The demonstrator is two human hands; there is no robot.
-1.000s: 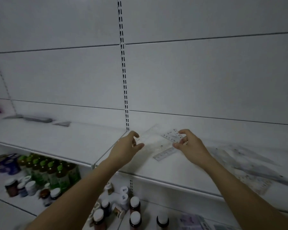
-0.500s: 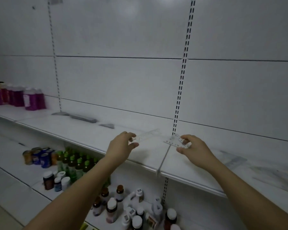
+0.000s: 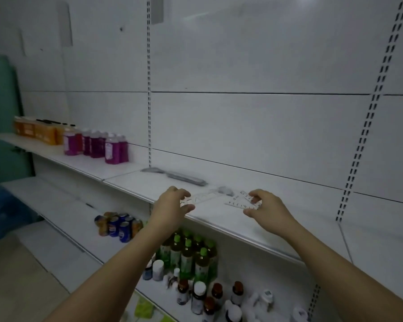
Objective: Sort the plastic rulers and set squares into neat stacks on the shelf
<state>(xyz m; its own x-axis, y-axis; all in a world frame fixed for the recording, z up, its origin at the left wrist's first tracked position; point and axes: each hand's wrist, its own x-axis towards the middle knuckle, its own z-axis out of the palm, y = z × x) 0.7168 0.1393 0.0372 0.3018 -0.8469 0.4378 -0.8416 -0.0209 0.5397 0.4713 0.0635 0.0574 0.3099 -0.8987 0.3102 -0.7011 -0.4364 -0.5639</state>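
Two hands, left and right, each pinch one clear set square above the shelf.

Above the white shelf, the left hand pinches a clear ruler at its near end; at its 3 o'clock the right hand pinches a small clear set square. A grey stack of rulers lies at 12 o'clock, purple bottles at 10.

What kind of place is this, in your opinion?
Probably a shop: long white shelves on slotted wall rails, rows of purple bottles and green-capped bottles below.
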